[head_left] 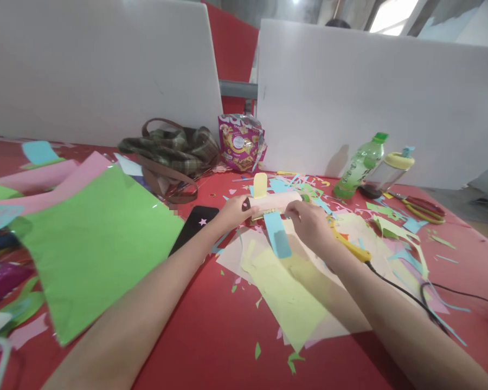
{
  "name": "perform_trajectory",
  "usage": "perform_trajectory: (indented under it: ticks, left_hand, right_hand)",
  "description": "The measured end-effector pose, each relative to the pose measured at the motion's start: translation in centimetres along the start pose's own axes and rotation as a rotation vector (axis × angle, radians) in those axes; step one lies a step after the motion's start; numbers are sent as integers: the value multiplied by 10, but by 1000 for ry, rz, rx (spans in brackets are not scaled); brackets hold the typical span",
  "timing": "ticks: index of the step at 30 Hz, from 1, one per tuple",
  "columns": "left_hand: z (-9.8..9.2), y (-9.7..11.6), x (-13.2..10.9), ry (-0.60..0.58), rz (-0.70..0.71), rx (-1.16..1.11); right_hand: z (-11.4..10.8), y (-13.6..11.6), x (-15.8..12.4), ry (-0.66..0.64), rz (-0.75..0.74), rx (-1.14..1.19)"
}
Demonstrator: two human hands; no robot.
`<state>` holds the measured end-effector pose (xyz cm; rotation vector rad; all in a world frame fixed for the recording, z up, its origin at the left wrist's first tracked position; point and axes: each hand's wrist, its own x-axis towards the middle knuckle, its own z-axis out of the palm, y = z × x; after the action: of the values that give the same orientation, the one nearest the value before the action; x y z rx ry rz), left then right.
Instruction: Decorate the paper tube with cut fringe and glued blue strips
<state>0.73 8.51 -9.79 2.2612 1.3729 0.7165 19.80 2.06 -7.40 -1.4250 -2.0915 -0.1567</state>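
A pale paper roll (274, 202) lies sideways above the paper sheets, with a yellow tab (260, 185) sticking up behind it and a blue strip (277, 234) hanging down in front. My left hand (236, 212) grips its left end, thumb in front. At the right end, the fingers of my right hand (309, 219) are pinched together against the roll's front; whether something small is between them is too small to tell. A yellow glue gun (352, 248) with a black cord lies beside my right forearm, partly hidden.
A black phone (193, 227) and large green sheet (106, 244) lie left. Behind stand a plaid bag (179, 149), purple snack bag (241, 142), green bottle (360, 167) and yellow-lidded jar (388, 173). Scissors (425, 208) rest at right. Paper scraps cover the red table (211, 352).
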Motion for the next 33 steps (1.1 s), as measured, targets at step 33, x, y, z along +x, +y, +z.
perform_trajectory:
  ticks: [33]
  left_hand:
    - [2,-6,2,1,42,-25]
  right_hand:
    - [46,22,1,134,-9,-186]
